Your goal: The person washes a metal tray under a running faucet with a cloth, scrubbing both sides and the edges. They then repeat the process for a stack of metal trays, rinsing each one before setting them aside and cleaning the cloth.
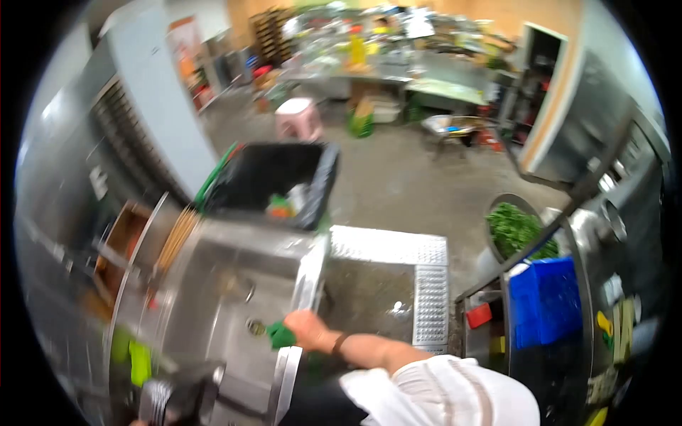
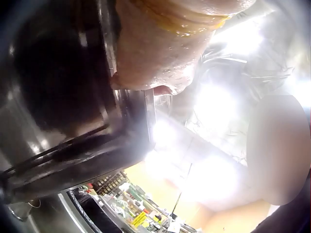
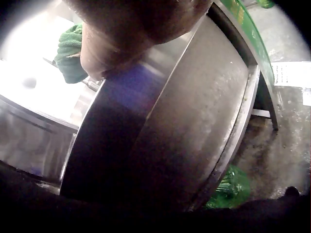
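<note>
My right hand (image 1: 309, 330) grips a bunched green cloth (image 1: 280, 335) over the right rim of the steel sink (image 1: 234, 312). In the right wrist view the cloth (image 3: 70, 53) bulges out past the fingers, above the sink's outer side. My left hand (image 2: 155, 63) is wet and holds the edge of a dark, glossy, straight-sided container (image 2: 53, 73), its fingertips at the rim. In the head view this dark container (image 1: 188, 390) is blurred at the lower left over the sink's near end, and the left hand is almost wholly cut off.
Beyond the sink stands a black-lined bin (image 1: 270, 177) with waste inside. Wooden sticks (image 1: 176, 240) lean at the sink's left side, near a bright green item (image 1: 140, 362). On the right are a blue crate (image 1: 543, 302) and a tub of leafy greens (image 1: 522, 231). The floor looks wet.
</note>
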`<state>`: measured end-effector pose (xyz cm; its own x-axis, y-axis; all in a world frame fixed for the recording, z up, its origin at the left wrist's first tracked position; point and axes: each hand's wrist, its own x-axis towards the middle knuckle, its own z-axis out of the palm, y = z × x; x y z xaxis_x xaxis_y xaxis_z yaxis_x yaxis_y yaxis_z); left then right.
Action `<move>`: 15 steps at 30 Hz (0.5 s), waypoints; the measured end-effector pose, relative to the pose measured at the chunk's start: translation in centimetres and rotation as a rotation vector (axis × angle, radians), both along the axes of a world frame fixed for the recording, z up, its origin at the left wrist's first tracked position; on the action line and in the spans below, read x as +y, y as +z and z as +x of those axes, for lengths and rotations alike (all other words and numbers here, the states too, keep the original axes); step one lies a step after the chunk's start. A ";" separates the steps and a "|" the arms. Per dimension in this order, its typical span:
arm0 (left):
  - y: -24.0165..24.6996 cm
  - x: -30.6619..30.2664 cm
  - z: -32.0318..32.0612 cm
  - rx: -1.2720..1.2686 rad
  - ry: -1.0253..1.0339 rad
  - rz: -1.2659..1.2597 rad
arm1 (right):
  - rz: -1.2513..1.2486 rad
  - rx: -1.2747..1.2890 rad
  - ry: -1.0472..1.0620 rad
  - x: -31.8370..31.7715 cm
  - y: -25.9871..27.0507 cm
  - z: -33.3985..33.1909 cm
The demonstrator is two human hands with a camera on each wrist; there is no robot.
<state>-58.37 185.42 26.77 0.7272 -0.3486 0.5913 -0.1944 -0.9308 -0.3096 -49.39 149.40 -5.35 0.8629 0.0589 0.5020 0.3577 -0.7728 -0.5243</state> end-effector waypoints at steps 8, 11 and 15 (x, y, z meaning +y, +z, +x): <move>-0.4 0.7 2.3 -0.045 -0.058 -0.112 | 0.034 0.031 0.011 0.9 0.9 1.7; -0.6 0.2 1.9 -0.091 -0.094 -0.152 | -0.004 0.028 0.001 0.6 -1.0 1.1; -0.5 0.1 2.7 -0.116 -0.144 -0.175 | -0.018 0.005 0.001 0.7 -0.4 0.9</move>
